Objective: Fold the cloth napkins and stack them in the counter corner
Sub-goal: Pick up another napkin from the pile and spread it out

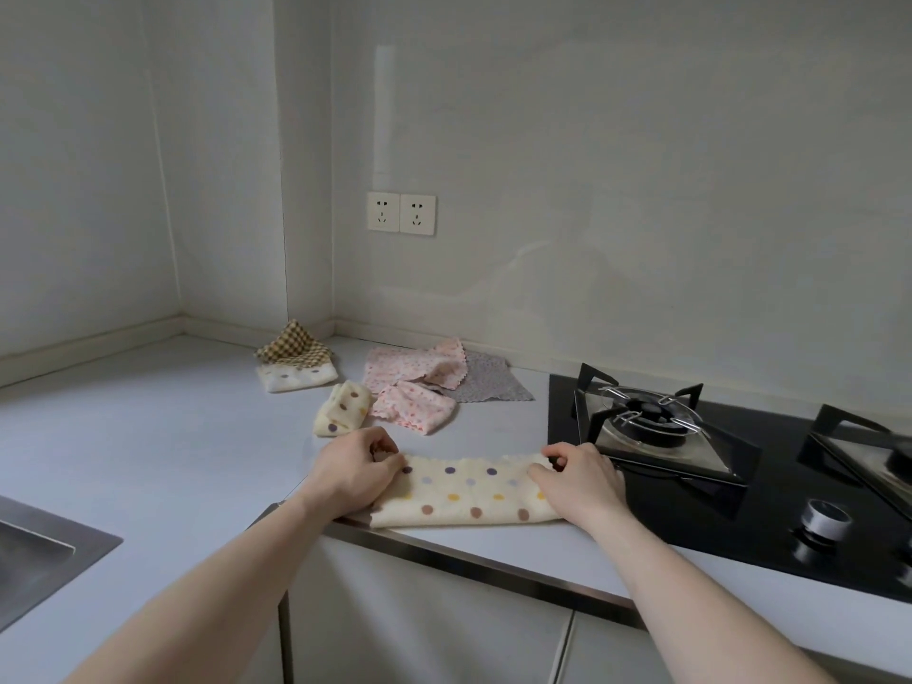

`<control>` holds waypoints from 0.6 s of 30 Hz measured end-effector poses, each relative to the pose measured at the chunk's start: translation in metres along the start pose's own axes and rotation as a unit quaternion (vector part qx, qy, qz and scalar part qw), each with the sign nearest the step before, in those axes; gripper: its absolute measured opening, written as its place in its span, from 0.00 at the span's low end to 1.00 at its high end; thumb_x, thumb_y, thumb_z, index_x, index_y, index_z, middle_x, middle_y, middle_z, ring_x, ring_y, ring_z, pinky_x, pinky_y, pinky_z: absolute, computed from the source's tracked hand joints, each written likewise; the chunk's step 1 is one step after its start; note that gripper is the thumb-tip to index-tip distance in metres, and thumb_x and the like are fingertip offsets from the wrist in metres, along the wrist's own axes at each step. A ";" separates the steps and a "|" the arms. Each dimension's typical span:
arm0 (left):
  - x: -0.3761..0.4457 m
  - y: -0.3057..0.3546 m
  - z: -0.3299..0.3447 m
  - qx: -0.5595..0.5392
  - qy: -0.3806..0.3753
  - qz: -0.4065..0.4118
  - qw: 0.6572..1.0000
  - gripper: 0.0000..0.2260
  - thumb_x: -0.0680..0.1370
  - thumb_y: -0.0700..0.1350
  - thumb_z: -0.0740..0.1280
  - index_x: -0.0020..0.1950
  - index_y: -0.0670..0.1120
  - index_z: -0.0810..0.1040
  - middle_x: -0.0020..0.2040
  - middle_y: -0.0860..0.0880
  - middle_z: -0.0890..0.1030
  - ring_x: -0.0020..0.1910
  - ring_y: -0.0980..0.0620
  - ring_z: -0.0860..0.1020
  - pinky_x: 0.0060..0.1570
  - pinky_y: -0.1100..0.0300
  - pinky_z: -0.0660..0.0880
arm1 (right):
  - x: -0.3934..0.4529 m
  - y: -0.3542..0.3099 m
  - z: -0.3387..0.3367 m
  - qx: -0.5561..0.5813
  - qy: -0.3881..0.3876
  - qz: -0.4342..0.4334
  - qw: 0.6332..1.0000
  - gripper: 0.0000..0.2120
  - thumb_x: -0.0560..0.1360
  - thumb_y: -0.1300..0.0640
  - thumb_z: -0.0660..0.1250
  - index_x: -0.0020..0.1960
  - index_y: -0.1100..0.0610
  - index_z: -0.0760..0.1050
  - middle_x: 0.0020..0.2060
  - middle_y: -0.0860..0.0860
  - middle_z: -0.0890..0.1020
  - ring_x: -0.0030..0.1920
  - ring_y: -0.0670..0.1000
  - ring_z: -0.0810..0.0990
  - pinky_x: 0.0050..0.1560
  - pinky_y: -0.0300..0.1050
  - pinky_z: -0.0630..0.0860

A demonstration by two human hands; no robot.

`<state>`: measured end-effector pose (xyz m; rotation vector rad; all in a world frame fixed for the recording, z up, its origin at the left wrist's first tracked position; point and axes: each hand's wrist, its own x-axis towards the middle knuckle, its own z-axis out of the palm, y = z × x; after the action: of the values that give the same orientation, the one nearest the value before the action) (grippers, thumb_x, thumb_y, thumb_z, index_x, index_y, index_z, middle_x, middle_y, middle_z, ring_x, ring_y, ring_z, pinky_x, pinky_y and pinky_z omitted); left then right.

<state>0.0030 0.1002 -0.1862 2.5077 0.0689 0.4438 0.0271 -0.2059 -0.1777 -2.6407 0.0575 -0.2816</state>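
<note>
A cream napkin with coloured polka dots (469, 491) lies folded into a long strip near the counter's front edge. My left hand (355, 466) pinches its left end and my right hand (577, 478) pinches its right end. Behind it lies a small folded cream dotted napkin (343, 409). Further back, a brown checked napkin (293, 348) rests on a folded white dotted one (296, 380). To their right lie crumpled pink floral napkins (412, 382) and a flat grey floral napkin (488, 382).
A black gas hob (691, 530) with metal pan supports and a knob (824, 520) sits directly right of my right hand. A steel sink (34, 550) is at the left. Two wall sockets (400, 212) are above the napkins. The counter corner (182, 333) lies at the back left.
</note>
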 end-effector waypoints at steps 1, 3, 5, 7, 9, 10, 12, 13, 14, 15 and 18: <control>0.000 0.000 0.000 0.000 -0.001 0.000 1.000 0.06 0.75 0.56 0.70 0.46 0.55 0.82 0.43 0.59 0.82 0.47 0.54 0.79 0.47 0.58 0.75 | -0.001 0.000 0.000 -0.010 -0.005 -0.005 1.000 0.19 0.73 0.39 0.64 0.63 0.39 0.78 0.61 0.47 0.77 0.64 0.54 0.75 0.65 0.50 0.69; 0.000 0.000 0.001 0.005 -0.004 0.002 1.000 0.06 0.74 0.56 0.70 0.46 0.55 0.82 0.44 0.58 0.82 0.47 0.53 0.79 0.48 0.57 0.77 | -0.003 0.001 0.000 -0.014 -0.005 -0.012 1.000 0.16 0.74 0.40 0.65 0.60 0.38 0.78 0.61 0.48 0.77 0.63 0.54 0.75 0.65 0.50 0.68; 0.001 -0.001 0.001 0.010 -0.006 0.003 1.000 0.05 0.75 0.54 0.69 0.46 0.54 0.82 0.42 0.58 0.81 0.46 0.52 0.79 0.47 0.57 0.76 | -0.003 0.000 0.000 -0.020 -0.004 -0.016 1.000 0.12 0.74 0.41 0.65 0.57 0.38 0.79 0.60 0.48 0.77 0.63 0.54 0.75 0.65 0.50 0.68; 0.001 -0.002 0.001 0.012 -0.006 0.007 1.000 0.05 0.75 0.52 0.69 0.47 0.53 0.82 0.41 0.58 0.80 0.46 0.52 0.78 0.45 0.58 0.74 | -0.001 0.000 0.000 -0.019 -0.002 -0.014 1.000 0.09 0.75 0.42 0.66 0.54 0.38 0.79 0.59 0.47 0.78 0.63 0.54 0.75 0.65 0.51 0.68; 0.002 -0.001 0.002 0.010 0.000 0.011 1.000 0.04 0.76 0.52 0.69 0.47 0.53 0.81 0.41 0.59 0.79 0.46 0.52 0.78 0.43 0.58 0.72 | -0.001 0.000 0.001 -0.013 -0.002 -0.015 1.000 0.06 0.75 0.41 0.66 0.51 0.38 0.79 0.57 0.46 0.78 0.63 0.54 0.75 0.64 0.51 0.68; 0.002 -0.001 0.002 0.008 0.003 0.012 1.000 0.04 0.76 0.51 0.68 0.47 0.53 0.80 0.41 0.59 0.78 0.46 0.51 0.78 0.43 0.58 0.71 | -0.001 0.000 0.001 -0.008 -0.001 -0.016 1.000 0.05 0.75 0.41 0.67 0.50 0.39 0.78 0.57 0.46 0.78 0.62 0.54 0.76 0.63 0.50 0.69; 0.002 -0.001 0.002 0.003 0.006 0.012 1.000 0.03 0.77 0.51 0.68 0.48 0.53 0.79 0.41 0.59 0.77 0.46 0.51 0.77 0.43 0.58 0.70 | -0.001 0.002 0.000 0.009 0.006 -0.018 1.000 0.04 0.76 0.41 0.67 0.49 0.39 0.77 0.55 0.45 0.78 0.60 0.53 0.77 0.62 0.50 0.71; 0.002 -0.001 0.002 0.000 0.005 0.012 1.000 0.03 0.78 0.51 0.67 0.48 0.54 0.79 0.41 0.59 0.77 0.46 0.51 0.77 0.43 0.57 0.70 | -0.002 0.003 -0.001 0.021 0.012 -0.019 1.000 0.04 0.77 0.41 0.67 0.49 0.39 0.77 0.54 0.44 0.79 0.59 0.52 0.77 0.61 0.50 0.72; 0.002 -0.002 0.002 -0.001 0.003 0.012 1.000 0.03 0.78 0.52 0.67 0.48 0.54 0.78 0.42 0.58 0.78 0.46 0.51 0.77 0.43 0.57 0.70 | -0.002 0.004 -0.002 0.035 0.016 -0.020 0.999 0.04 0.77 0.42 0.66 0.50 0.39 0.77 0.54 0.43 0.80 0.57 0.52 0.78 0.61 0.51 0.74; 0.002 -0.002 0.002 0.000 0.002 0.013 1.000 0.03 0.78 0.52 0.67 0.48 0.54 0.78 0.42 0.57 0.78 0.46 0.51 0.77 0.43 0.57 0.71 | -0.002 0.004 -0.003 0.044 0.017 -0.021 0.999 0.05 0.78 0.42 0.65 0.52 0.40 0.78 0.55 0.43 0.80 0.57 0.51 0.78 0.61 0.52 0.74; 0.001 -0.001 0.001 0.003 0.001 0.013 1.000 0.05 0.77 0.53 0.68 0.48 0.54 0.78 0.44 0.56 0.80 0.47 0.51 0.78 0.45 0.56 0.73 | -0.001 0.003 -0.002 -0.004 -0.006 -0.021 1.000 0.16 0.78 0.39 0.63 0.64 0.40 0.75 0.63 0.47 0.76 0.64 0.53 0.75 0.67 0.52 0.70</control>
<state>0.0042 0.1005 -0.1877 2.5165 0.0386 0.4569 0.0262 -0.2096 -0.1773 -2.6532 -0.0018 -0.2789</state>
